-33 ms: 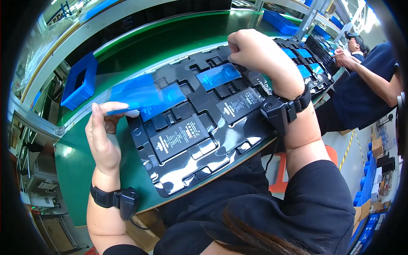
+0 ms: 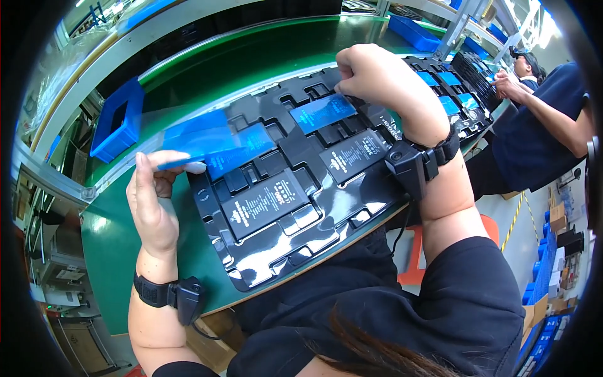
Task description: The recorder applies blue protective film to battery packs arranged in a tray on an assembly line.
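My left hand (image 2: 152, 210) is closed in a pinch on the edge of a translucent blue film sheet (image 2: 196, 133), raised at the tray's left end. Part of the sheet overlaps a blue-covered flat battery (image 2: 256, 139) in the black plastic tray (image 2: 251, 261). My right hand (image 2: 370, 72) is bent over the tray's far side, its fingers closed by the corner of another blue-covered battery (image 2: 323, 114). Whatever those fingertips grip is hidden. Two black batteries with white print, one at left (image 2: 267, 204) and one at right (image 2: 353, 156), lie uncovered in the nearer pockets.
A blue bin (image 2: 119, 122) stands on the green bench (image 2: 110, 251) at left, another blue bin (image 2: 413, 32) at the far back. More trays with blue-covered pieces (image 2: 449, 78) sit at right, where a co-worker (image 2: 534, 125) stands. An orange stool (image 2: 411, 257) is below the bench.
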### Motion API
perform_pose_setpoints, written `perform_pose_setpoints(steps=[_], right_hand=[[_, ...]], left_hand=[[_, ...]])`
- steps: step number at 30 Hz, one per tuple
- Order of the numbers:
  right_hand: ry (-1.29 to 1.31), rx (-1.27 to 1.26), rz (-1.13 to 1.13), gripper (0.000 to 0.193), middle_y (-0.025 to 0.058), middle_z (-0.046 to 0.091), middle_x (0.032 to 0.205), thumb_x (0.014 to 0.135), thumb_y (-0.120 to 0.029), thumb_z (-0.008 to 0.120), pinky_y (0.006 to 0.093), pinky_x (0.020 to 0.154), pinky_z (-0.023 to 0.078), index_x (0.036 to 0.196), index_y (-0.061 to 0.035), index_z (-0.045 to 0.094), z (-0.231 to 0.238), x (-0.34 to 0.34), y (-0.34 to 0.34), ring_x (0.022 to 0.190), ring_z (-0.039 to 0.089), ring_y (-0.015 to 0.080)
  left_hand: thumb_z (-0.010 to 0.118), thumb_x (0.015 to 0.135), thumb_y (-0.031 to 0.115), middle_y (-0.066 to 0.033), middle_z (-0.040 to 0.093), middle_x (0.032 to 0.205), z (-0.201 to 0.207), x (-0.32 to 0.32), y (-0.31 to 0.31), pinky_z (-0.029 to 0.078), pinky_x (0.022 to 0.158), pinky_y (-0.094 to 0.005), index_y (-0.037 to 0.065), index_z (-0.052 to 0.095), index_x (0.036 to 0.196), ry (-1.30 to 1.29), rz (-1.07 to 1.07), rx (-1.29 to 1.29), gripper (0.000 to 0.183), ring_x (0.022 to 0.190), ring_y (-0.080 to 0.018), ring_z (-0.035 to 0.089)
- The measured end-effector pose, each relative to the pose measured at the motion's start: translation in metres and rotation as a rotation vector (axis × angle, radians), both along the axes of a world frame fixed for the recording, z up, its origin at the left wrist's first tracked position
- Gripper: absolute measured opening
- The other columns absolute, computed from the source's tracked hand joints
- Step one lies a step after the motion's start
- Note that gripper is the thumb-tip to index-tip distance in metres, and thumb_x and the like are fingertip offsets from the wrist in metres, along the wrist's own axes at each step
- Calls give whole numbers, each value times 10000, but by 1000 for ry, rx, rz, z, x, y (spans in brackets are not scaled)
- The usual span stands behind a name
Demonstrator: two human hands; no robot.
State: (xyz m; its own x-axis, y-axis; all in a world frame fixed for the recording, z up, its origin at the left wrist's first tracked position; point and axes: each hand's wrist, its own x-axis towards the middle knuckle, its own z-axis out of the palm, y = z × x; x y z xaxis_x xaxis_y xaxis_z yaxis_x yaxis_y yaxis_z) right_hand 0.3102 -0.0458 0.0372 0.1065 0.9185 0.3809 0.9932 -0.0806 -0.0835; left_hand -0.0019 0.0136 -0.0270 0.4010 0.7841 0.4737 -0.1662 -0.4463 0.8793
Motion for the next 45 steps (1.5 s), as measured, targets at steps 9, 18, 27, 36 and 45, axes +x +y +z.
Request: perform_pose_setpoints(steps=[9,18,27,36,45], right_hand=[[-106,85,22,129,180,604,716,666,-25,613,388,621,471,785,8,577,-12,11,2,718,605,353],[174,-244,173,171,108,607,713,726,-33,640,328,641,489,888,-18,693,6,-9,2,690,619,211],[178,-287,239,289,102,603,840,730,-80,700,320,671,491,1018,-60,699,-1,-3,-1,758,597,216],[191,-376,247,290,149,661,920,735,-4,566,368,739,507,993,-73,680,6,-6,3,880,636,277],[371,-313,264,322,104,655,906,764,51,444,311,712,475,958,-70,671,1,10,11,842,603,195]], left_hand=[[270,1010,385,-149,661,833,0,0,0,441,822,-312,-26,635,922,-14,-6,-6,557,797,-208,624],[299,1009,383,-113,642,883,-3,-5,3,420,793,-280,-26,638,918,29,74,24,539,831,-165,578],[302,1009,374,-105,640,886,-2,-3,1,413,788,-268,-25,640,930,10,56,6,529,830,-155,571],[289,1010,374,-109,645,896,-2,-2,2,421,805,-275,-20,638,940,15,51,44,531,829,-162,587],[278,1008,377,-126,652,856,1,0,1,436,828,-313,-16,630,942,14,-9,16,532,829,-202,625]])
